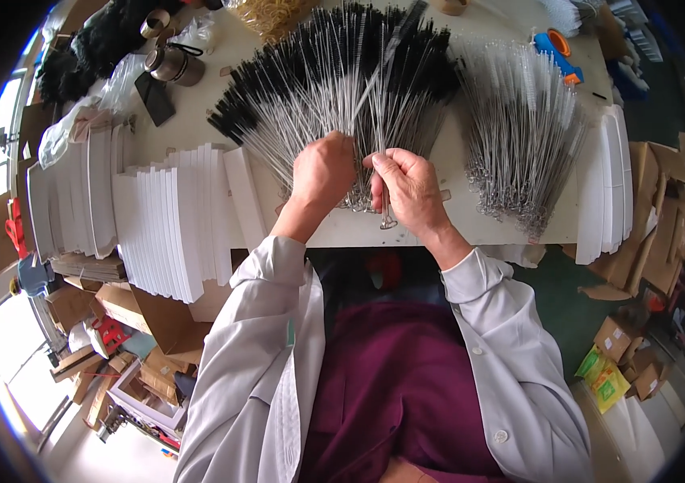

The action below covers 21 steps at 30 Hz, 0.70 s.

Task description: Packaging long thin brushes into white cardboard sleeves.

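Observation:
A broad fan of black-bristled wire brushes (pixel 270 92) lies on the table in front of me, bristles pointing away and looped wire ends toward me. My right hand (pixel 408 191) is closed around a few wire brushes (pixel 386 211), whose loops stick out below the fingers near the table's front edge. Closed too, my left hand (pixel 322 169) is at the wire handles in the middle of the fan. Its fingertips are turned away, so what they pinch is hidden. To the right lies a second pile of brushes (pixel 524 129), with pale bristles.
Rows of white folded boxes (pixel 165 217) stand at the left, more white boxes (pixel 605 185) at the right edge. Behind are a metal flask (pixel 175 64), a dark phone (pixel 154 98), a blue tape dispenser (pixel 553 56) and yellow rubber bands (pixel 270 16). Cardboard boxes (pixel 145 310) sit below left.

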Tool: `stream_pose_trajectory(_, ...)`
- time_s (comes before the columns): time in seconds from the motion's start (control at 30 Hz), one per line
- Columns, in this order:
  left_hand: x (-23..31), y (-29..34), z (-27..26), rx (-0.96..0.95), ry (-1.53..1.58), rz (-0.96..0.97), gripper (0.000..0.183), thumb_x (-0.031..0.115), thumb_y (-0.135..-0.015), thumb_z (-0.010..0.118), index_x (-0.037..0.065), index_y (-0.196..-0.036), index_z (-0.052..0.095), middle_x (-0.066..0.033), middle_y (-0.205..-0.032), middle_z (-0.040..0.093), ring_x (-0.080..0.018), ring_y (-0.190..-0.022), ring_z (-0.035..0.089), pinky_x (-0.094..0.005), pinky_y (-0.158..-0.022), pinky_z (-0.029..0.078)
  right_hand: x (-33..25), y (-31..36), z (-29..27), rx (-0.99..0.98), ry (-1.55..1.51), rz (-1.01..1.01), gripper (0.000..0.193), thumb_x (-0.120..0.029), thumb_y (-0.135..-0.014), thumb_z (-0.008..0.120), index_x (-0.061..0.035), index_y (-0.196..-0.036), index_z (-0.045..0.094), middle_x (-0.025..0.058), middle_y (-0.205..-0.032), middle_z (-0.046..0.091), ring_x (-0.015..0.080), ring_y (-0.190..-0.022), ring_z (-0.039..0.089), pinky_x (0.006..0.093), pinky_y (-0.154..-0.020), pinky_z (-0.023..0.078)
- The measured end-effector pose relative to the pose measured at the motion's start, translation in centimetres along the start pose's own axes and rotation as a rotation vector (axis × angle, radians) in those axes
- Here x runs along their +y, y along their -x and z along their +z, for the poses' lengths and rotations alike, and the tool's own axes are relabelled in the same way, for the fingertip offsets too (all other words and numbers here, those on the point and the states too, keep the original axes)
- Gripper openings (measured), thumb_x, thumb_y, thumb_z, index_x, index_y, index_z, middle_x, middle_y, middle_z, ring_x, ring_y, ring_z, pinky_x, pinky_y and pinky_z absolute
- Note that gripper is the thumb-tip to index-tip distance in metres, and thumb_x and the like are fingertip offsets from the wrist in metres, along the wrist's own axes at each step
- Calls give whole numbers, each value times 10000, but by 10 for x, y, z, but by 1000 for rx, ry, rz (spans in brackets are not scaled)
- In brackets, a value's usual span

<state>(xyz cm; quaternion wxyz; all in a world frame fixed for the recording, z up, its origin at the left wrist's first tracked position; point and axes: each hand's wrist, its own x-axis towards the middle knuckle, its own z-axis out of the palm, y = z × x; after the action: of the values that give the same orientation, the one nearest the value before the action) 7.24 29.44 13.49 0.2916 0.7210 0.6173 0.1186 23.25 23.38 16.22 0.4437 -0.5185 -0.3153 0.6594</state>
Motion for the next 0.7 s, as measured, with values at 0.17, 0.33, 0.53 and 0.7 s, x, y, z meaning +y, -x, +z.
stream_pose_trajectory(0.17,-10,24,-11,58,433,-168,320,207,-1050,549,-19,-853,663,-108,-639,655,-174,-523,628,-330,-511,500,-11,-1,-12,24,0,-11,299,-215,-1096,536,45,-1040,671,24,-661,598,88,-513,558,253,-484,487)
stream_pose_trajectory(0.33,2,28,0,-42,438,-267,332,249,-1029,564,-14,-852,661,-187,-669,670,-294,-629,713,-408,-630,537,-23,7,-5,24,18,-50,286,-205,-1086,547,35,-1016,686,32,-616,597,81,-485,538,243,-470,452)
stream_pose_trajectory(0.53,-15,11,24,83,229,-128,318,270,-1015,568,7,-909,713,-281,-850,684,-448,-811,703,-482,-731,542,-59,31,9,1,2,-51,269,-196,-1084,547,16,-993,686,24,-603,587,76,-486,540,244,-454,431)
stream_pose_trajectory(0.7,-19,10,22,107,172,-95,280,171,-975,558,-26,-782,604,-260,-707,628,-390,-638,666,-473,-612,502,-71,67,5,-117,81,-106,242,-174,-1101,537,28,-1043,657,27,-627,596,71,-519,563,239,-475,462)
